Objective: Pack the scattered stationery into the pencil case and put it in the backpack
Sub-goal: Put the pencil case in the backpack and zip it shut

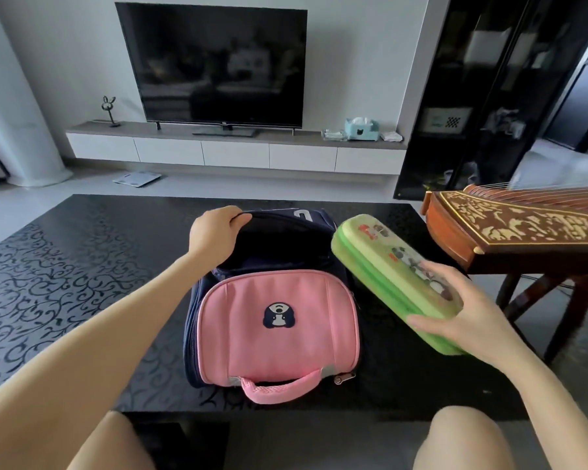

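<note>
Navy backpack [275, 320] with a pink front pocket lying on a black patterned table [82, 266], with a closed green pencil case [387, 269] held beside it.

The left hand [214, 228] grips the far left rim of the backpack's main opening, fingers curled over the edge; the compartment gapes, dark inside. The right hand [462, 313] grasps the near end of the pencil case, thumb along its side and fingers spread over the printed lid. The case is tilted, just right of the backpack, with its far end close to the opening and outside it. The backpack's pink handle points toward the near table edge. A wooden stringed instrument [516, 225] stands at right; a television [214, 62] and a tissue box [361, 128] sit on the far bench.
</note>
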A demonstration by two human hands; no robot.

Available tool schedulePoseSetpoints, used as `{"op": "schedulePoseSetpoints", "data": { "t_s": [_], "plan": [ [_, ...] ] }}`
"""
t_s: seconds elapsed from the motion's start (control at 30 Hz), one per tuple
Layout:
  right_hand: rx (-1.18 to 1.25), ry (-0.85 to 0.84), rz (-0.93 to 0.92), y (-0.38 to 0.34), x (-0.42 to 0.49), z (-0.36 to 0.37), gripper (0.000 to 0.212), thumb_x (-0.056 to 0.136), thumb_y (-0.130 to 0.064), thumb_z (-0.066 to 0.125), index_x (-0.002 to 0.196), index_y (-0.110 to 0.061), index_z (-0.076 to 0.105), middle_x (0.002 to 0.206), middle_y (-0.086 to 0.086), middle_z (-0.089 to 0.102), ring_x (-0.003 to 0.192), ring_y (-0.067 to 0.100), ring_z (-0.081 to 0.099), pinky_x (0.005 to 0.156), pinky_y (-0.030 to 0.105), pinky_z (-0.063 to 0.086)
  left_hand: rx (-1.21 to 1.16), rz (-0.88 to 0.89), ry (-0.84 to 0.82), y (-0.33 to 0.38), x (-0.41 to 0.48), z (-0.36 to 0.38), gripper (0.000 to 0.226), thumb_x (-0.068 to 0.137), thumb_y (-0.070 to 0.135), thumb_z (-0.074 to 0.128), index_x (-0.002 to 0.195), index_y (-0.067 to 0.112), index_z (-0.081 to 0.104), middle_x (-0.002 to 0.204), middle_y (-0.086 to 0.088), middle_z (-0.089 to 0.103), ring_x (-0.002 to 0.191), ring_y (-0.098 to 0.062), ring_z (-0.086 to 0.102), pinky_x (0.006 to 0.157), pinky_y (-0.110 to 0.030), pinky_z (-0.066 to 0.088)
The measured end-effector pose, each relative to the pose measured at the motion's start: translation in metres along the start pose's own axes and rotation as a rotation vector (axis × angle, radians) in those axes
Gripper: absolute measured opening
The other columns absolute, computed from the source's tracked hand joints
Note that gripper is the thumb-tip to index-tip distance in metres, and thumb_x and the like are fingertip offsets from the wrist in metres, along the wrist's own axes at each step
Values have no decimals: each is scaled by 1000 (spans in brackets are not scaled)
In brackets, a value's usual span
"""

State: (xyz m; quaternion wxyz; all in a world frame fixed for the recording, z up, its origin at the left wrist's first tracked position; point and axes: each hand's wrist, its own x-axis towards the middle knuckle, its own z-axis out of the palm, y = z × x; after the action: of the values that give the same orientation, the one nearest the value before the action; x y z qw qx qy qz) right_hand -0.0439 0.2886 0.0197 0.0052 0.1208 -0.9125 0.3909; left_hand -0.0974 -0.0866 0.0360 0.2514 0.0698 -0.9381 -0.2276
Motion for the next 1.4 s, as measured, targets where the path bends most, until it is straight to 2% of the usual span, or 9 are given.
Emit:
{"op": "schedulePoseSetpoints", "data": {
  "t_s": [0.17, 0.23, 0.43, 0.53, 0.7, 0.8, 1.13, 1.27, 1.4],
  "plan": [
    [-530, -32, -257, -56, 17, 42, 86, 49, -66, 67, 129, -46, 44, 118, -16, 48, 104, 13, 51, 86, 30, 42, -68, 18, -17, 3, -13, -7, 27, 94, 29, 49, 86, 9, 65, 82, -9, 68, 77, -30, 57, 68, -34, 41],
    [-500, 53, -293, -63, 37, 72, 84, 49, -67, 66, 127, -41, 47, 119, -10, 53, 103, 19, 54, 88, 38, 46, -81, 62, -2, 6, -22, -6, 24, 93, 25, 51, 88, 10, 68, 85, -9, 71, 78, -30, 58, 83, -38, 43],
    [-367, 233, -464, -76, 68, 128, 65, 57, -60, 63, 105, -17, 59, 116, 7, 53, 102, 27, 52, 90, 46, 45, -37, 137, -102, -7, -28, -8, 23, 93, 26, 50, 93, 11, 67, 85, -8, 70, 76, -27, 57, 80, -37, 40],
    [-159, 412, -313, -53, 56, 129, 73, 57, -56, 76, 114, -17, 54, 117, 3, 54, 105, 21, 50, 90, 37, 44, 93, 219, -192, -12, -33, -9, 22, 91, 29, 53, 100, 14, 66, 98, -3, 69, 95, -26, 59, 87, -35, 40],
    [385, 258, -86, -37, 36, 138, 62, 70, -16, 80, 124, -21, 48, 107, -22, 58, 101, -9, 57, 93, 32, 51, 109, 350, -308, 12, -24, 6, 33, 89, 30, 57, 117, 15, 60, 117, -6, 65, 111, -26, 56, 91, -35, 44],
    [444, 266, -46, -35, 39, 144, 58, 72, -12, 75, 125, -18, 51, 114, -10, 64, 108, 2, 60, 95, 38, 51, 158, 408, -401, 36, -12, 25, 29, 91, 32, 50, 113, 17, 61, 112, -5, 66, 105, -28, 57, 86, -40, 47],
    [414, 309, -42, -38, 68, 146, 43, 77, -3, 70, 112, -21, 51, 100, -15, 63, 101, 10, 63, 88, 29, 51, 119, 473, -367, 67, -10, 45, 26, 97, 23, 41, 86, 6, 57, 83, -14, 66, 75, -34, 55, 66, -38, 38],
    [88, 424, 25, -38, 96, 153, 42, 75, -25, 74, 107, -20, 47, 96, -10, 61, 91, 15, 59, 72, 33, 46, 42, 439, -346, 62, -13, 43, 25, 96, 20, 45, 72, 12, 47, 76, -14, 62, 67, -27, 43, 59, -33, 25],
    [-1, 386, 174, -35, 115, 159, 48, 71, -38, 76, 97, -19, 40, 93, -1, 63, 85, 23, 60, 63, 34, 44, 116, 407, -397, 53, -12, 54, 25, 96, 20, 45, 83, 3, 58, 84, -13, 66, 73, -31, 53, 66, -36, 37]
  ]
}}
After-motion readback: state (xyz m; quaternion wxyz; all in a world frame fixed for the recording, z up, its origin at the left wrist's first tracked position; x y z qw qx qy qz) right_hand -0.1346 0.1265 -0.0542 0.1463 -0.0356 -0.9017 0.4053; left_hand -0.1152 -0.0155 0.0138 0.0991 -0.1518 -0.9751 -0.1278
